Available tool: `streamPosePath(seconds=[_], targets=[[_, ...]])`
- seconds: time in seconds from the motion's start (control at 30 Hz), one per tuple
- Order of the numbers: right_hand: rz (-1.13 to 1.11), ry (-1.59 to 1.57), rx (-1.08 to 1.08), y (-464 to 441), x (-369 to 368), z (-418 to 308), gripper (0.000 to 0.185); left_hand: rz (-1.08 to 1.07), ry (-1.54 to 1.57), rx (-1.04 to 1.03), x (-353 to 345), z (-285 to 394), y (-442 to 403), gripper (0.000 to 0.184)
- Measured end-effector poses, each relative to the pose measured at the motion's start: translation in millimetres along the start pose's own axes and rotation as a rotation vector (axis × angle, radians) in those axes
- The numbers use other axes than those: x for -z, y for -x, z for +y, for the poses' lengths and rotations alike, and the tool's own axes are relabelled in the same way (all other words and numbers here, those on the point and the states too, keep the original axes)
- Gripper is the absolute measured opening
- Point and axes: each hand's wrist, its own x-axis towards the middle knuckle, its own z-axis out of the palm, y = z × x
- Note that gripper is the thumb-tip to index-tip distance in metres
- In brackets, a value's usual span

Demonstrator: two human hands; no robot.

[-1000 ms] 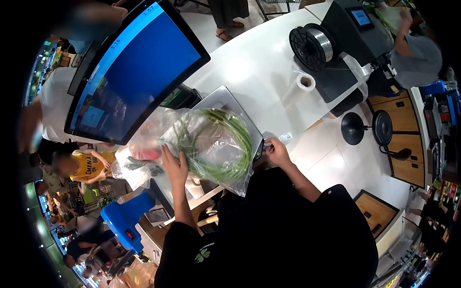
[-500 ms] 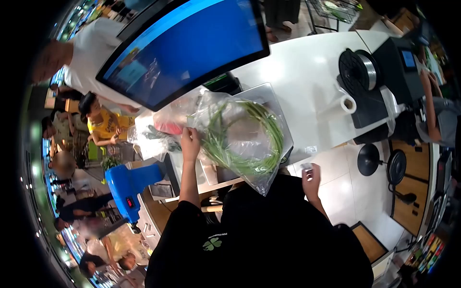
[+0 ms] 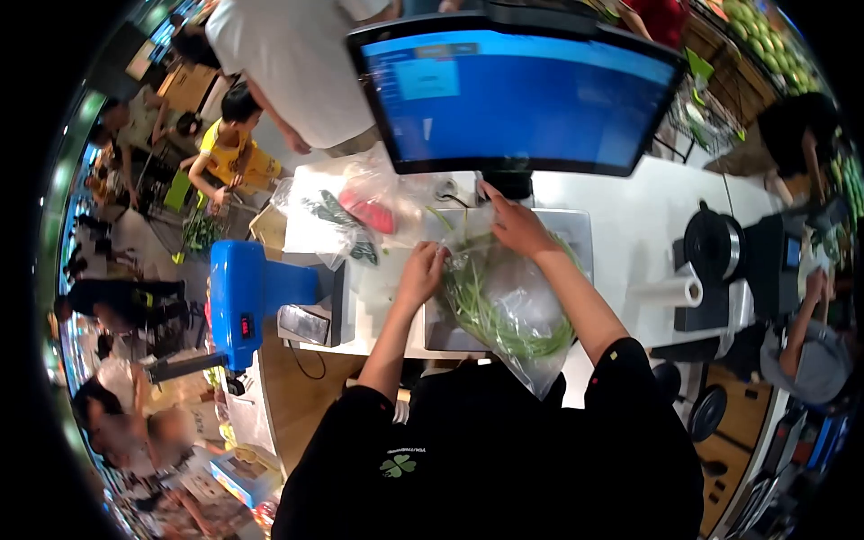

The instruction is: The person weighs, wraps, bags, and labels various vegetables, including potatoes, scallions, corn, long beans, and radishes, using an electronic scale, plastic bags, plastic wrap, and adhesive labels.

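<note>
A clear plastic bag (image 3: pixel 531 306) with long green vegetable stems (image 3: pixel 477 310) coiled inside lies on the flat metal plate (image 3: pixel 583 236) of the counter. My left hand (image 3: pixel 421 273) is closed on the gathered end of this bag, at its left side. Above the bag's far part is my right hand (image 3: pixel 520 222), with its index finger stretched toward the foot of the monitor (image 3: pixel 513 108). I see nothing held in it; its lower fingers are partly hidden. Left of the plate lies another clear bag (image 3: pixel 310 202) with a red item (image 3: pixel 367 211) and dark green produce.
On the left stands a blue machine (image 3: pixel 238 301) beside a phone-like dark panel (image 3: pixel 304 324). A plastic roll (image 3: pixel 670 291) and a black spool (image 3: pixel 711 243) are on the right. Beyond the counter (image 3: pixel 621 193) stand a person in white (image 3: pixel 279 72) and one in yellow (image 3: pixel 229 153).
My right hand has moved from beside my body, right of the counter, to above the bag near the monitor's foot. My left hand still grips the bag. The view has turned.
</note>
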Motion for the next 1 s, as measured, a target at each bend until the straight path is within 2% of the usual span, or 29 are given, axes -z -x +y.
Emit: streamPosePath(seconds=[0.07,0.1,0.17,0.2,0.23,0.27,0.3,0.33,0.37,0.4,0.47,0.5,0.6,0.67,0.73,0.77,0.8,0.87,0.9,0.93,1.0], targets=[[-0.176,-0.013,-0.221,5,1,-17,0.074,0.084,0.068,0.074,-1,-4,8,0.024],[-0.200,0.006,-0.204,12,1,-24,0.074,0.097,0.149,0.111,-2,-12,10,0.024],[0.042,-0.232,0.056,35,4,-36,0.077,0.129,0.249,0.162,-6,-22,18,0.026],[0.021,-0.221,0.066,45,10,-41,0.077,0.075,0.361,0.209,-3,-26,17,0.028],[0.120,-0.229,0.125,52,18,-45,0.074,0.018,0.471,0.250,2,-27,12,0.032],[0.221,-0.240,0.182,56,28,-57,0.071,-0.050,0.836,0.480,13,-20,4,0.041],[0.212,-0.232,0.185,61,40,-70,0.071,-0.127,0.869,0.517,23,-13,-5,0.043],[0.229,-0.409,0.188,63,56,-92,0.053,-0.211,0.899,0.552,29,-7,-12,0.044],[0.251,-0.586,0.188,65,65,-106,0.036,-0.198,0.655,0.325,30,6,-17,0.045],[0.258,-0.577,0.182,67,68,-109,0.036,-0.208,0.661,0.320,31,19,-21,0.045],[0.265,-0.554,0.223,69,76,-111,0.031,-0.297,0.612,0.121,43,70,-33,0.046],[0.272,-0.541,0.217,71,78,-112,0.031,-0.231,0.861,0.084,29,72,-36,0.049],[0.319,-0.502,0.249,78,81,-116,0.036,-0.191,0.828,0.148,27,102,-39,0.054],[0.329,-0.528,0.231,86,82,-119,0.044,-0.150,0.712,0.147,21,104,-33,0.049],[0.359,-0.553,0.211,88,79,-117,0.049,-0.285,0.345,0.043,22,105,-24,0.038],[0.390,-0.581,0.187,89,77,-116,0.054,-0.161,0.472,-0.317,13,106,-19,0.027],[0.390,-0.579,0.182,90,77,-116,0.054,-0.164,0.476,-0.315,7,109,-10,0.027],[0.420,-0.649,0.164,89,76,-121,0.050,-0.224,0.466,-0.438,10,128,1,0.024],[0.418,-0.649,0.163,91,76,-121,0.050,-0.312,0.416,-0.390,16,133,2,0.023],[0.362,-0.621,0.161,93,74,-120,0.052,-0.309,0.419,-0.387,11,124,0,0.023],[0.297,-0.592,0.159,95,71,-118,0.055,-0.655,0.198,-0.368,-4,100,-12,0.024]])
